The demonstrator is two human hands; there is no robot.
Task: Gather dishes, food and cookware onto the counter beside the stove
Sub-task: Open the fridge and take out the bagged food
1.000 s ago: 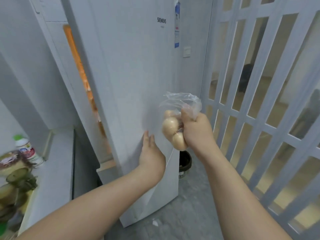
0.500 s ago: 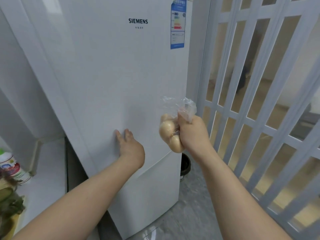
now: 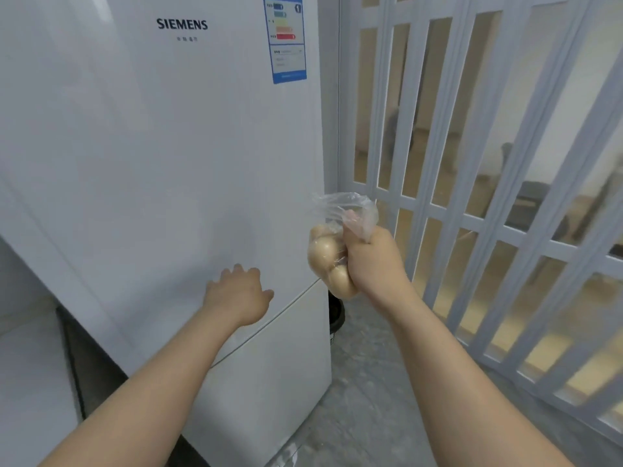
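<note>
Since a second ago our left hand [image 3: 237, 294] has pushed the fridge door [image 3: 168, 163] shut, fingers flat on it. Our right hand [image 3: 371, 261] grips the bag [image 3: 328, 261] of pale round food beside the door; knocking it there could split the plastic.

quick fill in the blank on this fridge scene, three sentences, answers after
1. The right hand grips a clear plastic ____ holding pale round food.
2. The left hand rests open on the upper door of the white ____.
3. The brand name on that door reads ____.

Missing words: bag; fridge; SIEMENS
</note>
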